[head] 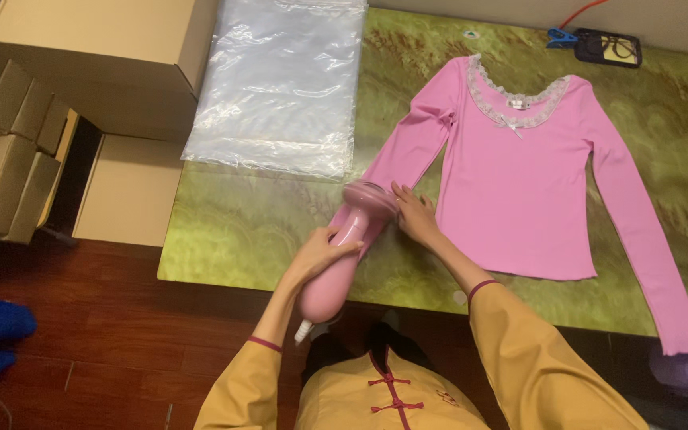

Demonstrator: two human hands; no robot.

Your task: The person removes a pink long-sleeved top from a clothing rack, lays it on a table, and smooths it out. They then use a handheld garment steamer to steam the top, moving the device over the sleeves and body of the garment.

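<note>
Your left hand point(318, 253) is wrapped around the handle of a pink handheld garment steamer point(349, 243), whose round head rests on the end of one sleeve of the pink long-sleeved top point(511, 183). Your right hand point(416, 213) lies just beside that head with its fingers spread flat, pressing the sleeve down on the table; it grips nothing. The top lies face up and spread out on the green marbled table cover point(232, 231), neckline with its white lace trim toward the far edge, the other sleeve running down toward the near right corner. A stack of clear plastic bags point(280, 80) sits on the far left part of the table, apart from the top. Cardboard boxes point(97, 56) stand beside the table's left end, over the dark wooden floor point(105, 342). At the far edge, a small dark object with a blue clip point(599, 44) lies near the wall; it is too small for you to tell what it is.
</note>
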